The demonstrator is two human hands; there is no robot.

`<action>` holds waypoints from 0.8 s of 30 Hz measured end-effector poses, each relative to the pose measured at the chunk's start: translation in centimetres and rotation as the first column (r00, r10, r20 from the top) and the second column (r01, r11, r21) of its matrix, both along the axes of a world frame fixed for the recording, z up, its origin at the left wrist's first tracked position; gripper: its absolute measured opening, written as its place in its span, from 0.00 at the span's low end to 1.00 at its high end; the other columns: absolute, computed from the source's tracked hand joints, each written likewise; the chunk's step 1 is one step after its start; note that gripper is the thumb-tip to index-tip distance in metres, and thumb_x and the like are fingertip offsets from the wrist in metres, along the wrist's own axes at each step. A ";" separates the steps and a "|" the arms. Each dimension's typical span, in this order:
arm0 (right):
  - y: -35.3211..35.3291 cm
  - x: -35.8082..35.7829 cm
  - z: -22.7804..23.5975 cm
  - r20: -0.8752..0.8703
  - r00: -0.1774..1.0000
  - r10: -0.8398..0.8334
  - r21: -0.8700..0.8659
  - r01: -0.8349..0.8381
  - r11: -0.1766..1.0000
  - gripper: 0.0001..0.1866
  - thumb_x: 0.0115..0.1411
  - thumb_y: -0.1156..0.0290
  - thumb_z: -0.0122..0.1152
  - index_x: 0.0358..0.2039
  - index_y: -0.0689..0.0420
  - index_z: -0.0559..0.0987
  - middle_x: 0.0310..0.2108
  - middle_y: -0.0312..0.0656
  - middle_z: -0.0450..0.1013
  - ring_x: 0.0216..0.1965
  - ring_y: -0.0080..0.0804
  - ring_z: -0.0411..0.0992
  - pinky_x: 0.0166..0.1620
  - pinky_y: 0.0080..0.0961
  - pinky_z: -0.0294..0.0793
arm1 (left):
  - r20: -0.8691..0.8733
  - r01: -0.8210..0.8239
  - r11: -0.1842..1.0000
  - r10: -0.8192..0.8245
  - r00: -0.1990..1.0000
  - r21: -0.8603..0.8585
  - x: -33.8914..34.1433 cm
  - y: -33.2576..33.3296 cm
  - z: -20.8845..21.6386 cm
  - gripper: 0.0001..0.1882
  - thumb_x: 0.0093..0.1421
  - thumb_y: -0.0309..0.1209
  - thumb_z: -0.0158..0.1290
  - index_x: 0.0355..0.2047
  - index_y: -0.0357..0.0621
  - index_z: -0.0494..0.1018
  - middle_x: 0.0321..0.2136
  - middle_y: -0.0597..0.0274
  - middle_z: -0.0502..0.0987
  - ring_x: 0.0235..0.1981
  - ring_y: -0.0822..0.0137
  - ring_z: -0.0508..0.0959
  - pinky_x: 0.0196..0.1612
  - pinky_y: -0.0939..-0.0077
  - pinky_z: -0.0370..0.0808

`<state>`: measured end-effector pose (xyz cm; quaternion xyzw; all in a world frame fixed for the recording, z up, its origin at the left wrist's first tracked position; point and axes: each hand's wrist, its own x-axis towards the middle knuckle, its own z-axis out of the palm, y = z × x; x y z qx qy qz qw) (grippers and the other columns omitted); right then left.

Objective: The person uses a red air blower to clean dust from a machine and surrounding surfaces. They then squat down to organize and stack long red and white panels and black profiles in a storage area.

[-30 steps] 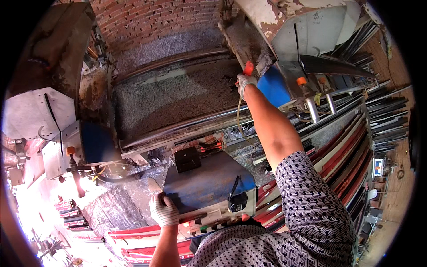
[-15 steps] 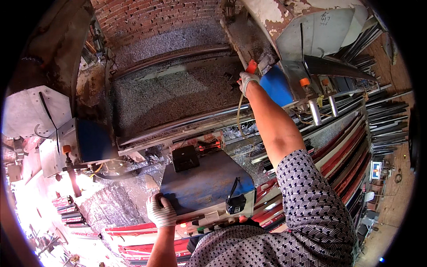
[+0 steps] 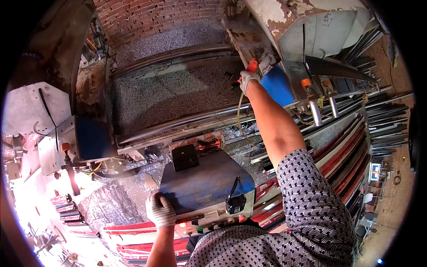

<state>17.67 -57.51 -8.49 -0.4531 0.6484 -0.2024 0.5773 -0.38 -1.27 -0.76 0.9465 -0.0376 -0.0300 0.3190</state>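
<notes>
My right hand [image 3: 249,79], in a white glove, reaches far forward with its fingers closed round an orange air blow gun [image 3: 252,65]. A thin yellowish hose [image 3: 239,115] hangs from below that hand and curves down towards the machine. Beyond lies the machine's bed [image 3: 164,95], covered in fine metal chips. Nearer to me is a blue-topped control box [image 3: 209,180]; my left hand [image 3: 161,211], also gloved, grips its left front corner. On the box top sit a small black case [image 3: 185,157] and a black tape measure or similar device with a strap [image 3: 235,204].
Blue guards [image 3: 276,85] and upright cylinders with orange caps [image 3: 315,111] flank the bed. A long metal rail [image 3: 187,123] runs along its near side. Red and dark profiles [image 3: 342,153] are stacked at the right. A brick wall [image 3: 164,18] stands behind. Bright glare covers the lower left.
My right hand and the air blow gun have shifted very slightly. My left hand keeps its hold on the box corner.
</notes>
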 end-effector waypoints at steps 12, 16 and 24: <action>0.4 0.3 1.4 0.018 0.998 -0.062 -0.076 0.064 0.995 0.12 0.55 0.65 0.66 0.26 0.56 0.73 0.16 0.37 0.68 0.10 0.28 0.61 0.13 0.26 0.59 | 0.027 0.019 1.000 -0.019 0.999 0.007 0.1 0.2 -0.1 0.07 0.56 0.24 0.48 0.32 0.41 0.75 0.31 0.52 0.76 0.34 0.50 0.75 0.42 0.61 0.72; 0.7 0.4 2.2 -0.018 0.997 -0.079 -0.082 0.077 0.994 0.11 0.54 0.64 0.67 0.27 0.55 0.74 0.17 0.36 0.68 0.11 0.29 0.62 0.13 0.27 0.60 | 0.013 0.009 1.000 -0.009 1.000 -0.011 0.2 0.0 0.2 0.07 0.56 0.24 0.47 0.33 0.41 0.75 0.31 0.52 0.75 0.34 0.51 0.75 0.42 0.62 0.72; -1.3 0.4 1.4 0.061 0.997 -0.055 -0.010 0.056 0.998 0.10 0.56 0.64 0.65 0.31 0.54 0.73 0.17 0.36 0.69 0.13 0.29 0.66 0.15 0.28 0.63 | 0.025 0.016 1.000 -0.015 1.000 -0.017 0.1 0.0 0.0 0.06 0.56 0.24 0.48 0.33 0.41 0.75 0.30 0.52 0.75 0.33 0.51 0.75 0.42 0.62 0.72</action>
